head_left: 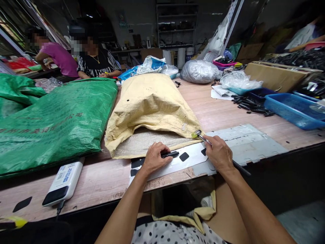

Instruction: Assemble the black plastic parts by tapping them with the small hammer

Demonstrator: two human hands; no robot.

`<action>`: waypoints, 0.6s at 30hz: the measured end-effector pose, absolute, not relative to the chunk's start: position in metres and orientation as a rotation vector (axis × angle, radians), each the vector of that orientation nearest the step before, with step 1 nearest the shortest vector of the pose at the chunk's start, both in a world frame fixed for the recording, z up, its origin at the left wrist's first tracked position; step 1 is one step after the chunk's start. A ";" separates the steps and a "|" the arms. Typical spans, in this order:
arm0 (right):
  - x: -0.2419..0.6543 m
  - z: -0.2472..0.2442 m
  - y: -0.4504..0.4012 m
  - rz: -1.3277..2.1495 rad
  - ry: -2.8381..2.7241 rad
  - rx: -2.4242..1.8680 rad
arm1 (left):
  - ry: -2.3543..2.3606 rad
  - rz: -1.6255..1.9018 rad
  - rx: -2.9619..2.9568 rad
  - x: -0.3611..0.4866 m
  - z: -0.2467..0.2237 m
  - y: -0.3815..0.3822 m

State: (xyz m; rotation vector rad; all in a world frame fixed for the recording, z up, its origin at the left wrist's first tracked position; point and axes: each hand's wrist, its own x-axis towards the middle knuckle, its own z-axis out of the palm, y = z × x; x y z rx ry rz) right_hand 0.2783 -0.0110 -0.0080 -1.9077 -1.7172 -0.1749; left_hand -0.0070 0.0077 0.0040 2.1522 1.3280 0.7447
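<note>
My left hand [155, 158] is closed around a slim black stick-shaped part [173, 154], whose end points right; its exact kind is unclear. The hand rests on a white sheet [162, 172] that carries several black rounded-square patches [184, 156]. In my right hand [218, 154] is a small hammer [199, 135] with a translucent yellow-green face, tilted up to the left, its black grip jutting out behind the wrist. Just beyond both hands lies a yellow woven sack [157, 98], its mouth gaping toward me and showing a whitish inside.
At left are a green sack [66, 118] and a white power bank [64, 179] with a cable. Blue tray [299, 110], loose black parts [254, 105] and cardboard box [276, 76] lie right. An open sack [212, 205] sits at my lap. Co-workers sit across the table.
</note>
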 end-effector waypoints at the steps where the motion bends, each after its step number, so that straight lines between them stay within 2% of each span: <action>1: 0.280 -0.011 -0.009 -0.209 -1.724 -1.916 | 1.329 0.738 2.152 -0.007 0.004 0.008; 12: 0.277 -0.017 -0.011 -0.377 -1.763 -1.954 | 1.330 0.720 2.131 -0.007 0.005 0.009; 18: 0.277 -0.016 -0.012 -0.355 -1.768 -1.960 | 1.122 0.802 1.977 -0.002 0.041 -0.034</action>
